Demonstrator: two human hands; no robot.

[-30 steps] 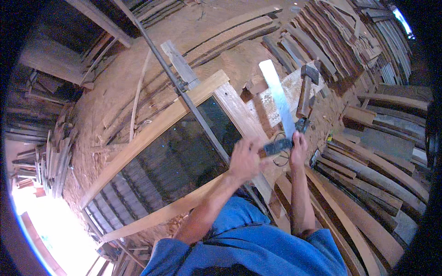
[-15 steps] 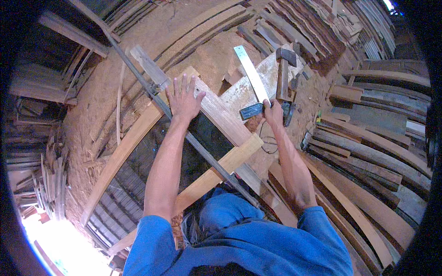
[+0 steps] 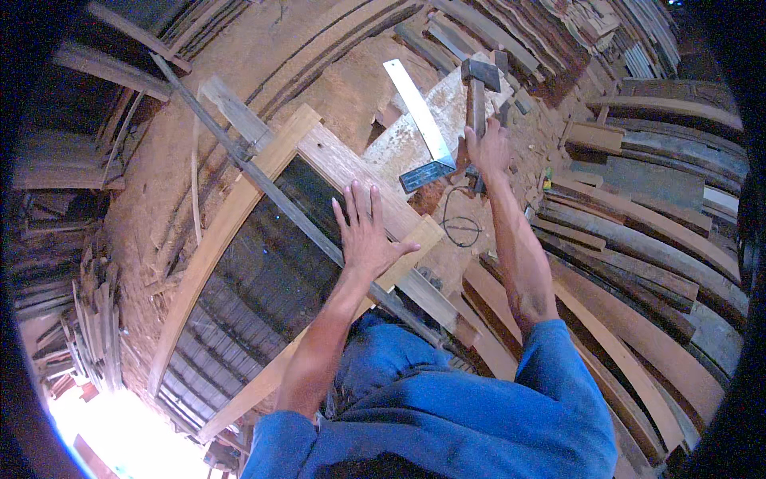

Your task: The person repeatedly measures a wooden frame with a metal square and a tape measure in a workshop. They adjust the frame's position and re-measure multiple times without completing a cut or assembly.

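My left hand (image 3: 369,239) lies with fingers spread on a wooden frame, near the corner where the pale crosspiece (image 3: 351,160) meets the near rail (image 3: 423,239). Past the frame, my right hand (image 3: 490,152) is wrapped round the wooden handle of a hammer (image 3: 481,76). The hammer rests on a dusty, whitish board (image 3: 447,96), its dark head pointing away from me. Beside it on the board lies a try square (image 3: 421,120), with a bright metal blade and a dark stock, untouched. The frame's far rail (image 3: 219,227) shows fully.
Under the frame runs a long, narrow dark bar (image 3: 295,215). A thin black cable (image 3: 461,231) loops by the board. Stacked planks (image 3: 638,231) fill the right side, and more timber (image 3: 511,40) lies at the back. Sawdust (image 3: 199,104) covers the ground.
My right hand has let go of the try square, now lying on the board, and taken hold of the hammer's handle. My left hand has slid toward me and right along the frame.
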